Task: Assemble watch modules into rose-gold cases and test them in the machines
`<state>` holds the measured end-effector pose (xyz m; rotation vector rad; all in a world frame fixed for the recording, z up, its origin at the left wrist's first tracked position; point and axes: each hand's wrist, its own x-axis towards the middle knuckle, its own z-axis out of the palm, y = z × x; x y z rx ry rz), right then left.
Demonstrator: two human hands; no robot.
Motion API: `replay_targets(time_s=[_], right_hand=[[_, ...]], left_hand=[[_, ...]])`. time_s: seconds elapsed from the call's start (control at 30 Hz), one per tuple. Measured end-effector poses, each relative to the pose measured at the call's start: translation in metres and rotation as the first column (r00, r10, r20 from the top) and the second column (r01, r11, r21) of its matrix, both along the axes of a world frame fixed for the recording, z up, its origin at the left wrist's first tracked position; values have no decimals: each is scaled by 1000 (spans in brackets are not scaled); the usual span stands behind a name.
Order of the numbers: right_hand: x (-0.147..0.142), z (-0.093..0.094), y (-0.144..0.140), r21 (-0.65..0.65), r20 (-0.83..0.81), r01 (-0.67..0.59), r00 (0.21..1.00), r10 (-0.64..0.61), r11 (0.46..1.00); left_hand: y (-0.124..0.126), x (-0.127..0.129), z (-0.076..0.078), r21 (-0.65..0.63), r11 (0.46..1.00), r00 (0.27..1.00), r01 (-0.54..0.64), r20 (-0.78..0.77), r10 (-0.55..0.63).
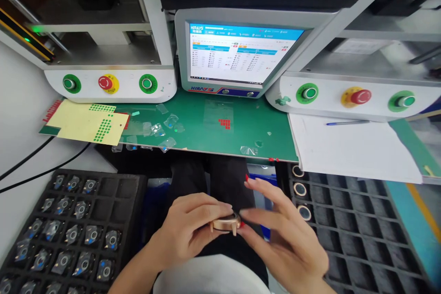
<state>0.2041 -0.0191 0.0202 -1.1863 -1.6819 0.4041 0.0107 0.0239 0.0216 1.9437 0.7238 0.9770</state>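
A rose-gold watch case with lugs is held on edge above my lap. My left hand is closed around its left side, fingers on top and thumb below. At the case's right edge, the thumb and a slightly blurred finger of my right hand pinch it. My right index finger is raised away, with a small red piece at its tip. Another bit of red shows by the right thumb; whether it is stuck to the case, I cannot tell.
A black tray of film-wrapped watch parts lies left; another black tray with round watch pieces lies right. The green bench carries film scraps, red stickers, a yellow sticker sheet and white paper. Behind stand button panels and a monitor.
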Motion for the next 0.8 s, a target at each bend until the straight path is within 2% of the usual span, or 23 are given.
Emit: replay_targets(time_s=[0.07, 0.17, 0.37, 0.6, 0.8], right_hand=[[5, 3, 1, 39, 105, -33, 994, 28, 999], [12, 5, 0, 100, 164, 3, 986, -20, 995], [13, -3, 0, 83, 80, 44, 996, -51, 996], [11, -4, 8, 131, 144, 31, 988, -50, 991], [12, -7, 8, 56, 87, 7, 996, -12, 998]], left_hand=[[0, 0, -1, -4, 1000, 1000, -5, -6, 5], [1, 0, -2, -14, 1000, 1000, -3, -4, 2], [4, 5, -6, -24, 999, 1000, 27, -11, -27], [11, 12, -7, 8, 1000, 1000, 8, -9, -8], [13, 14, -9, -2, 1000, 1000, 5, -29, -5]])
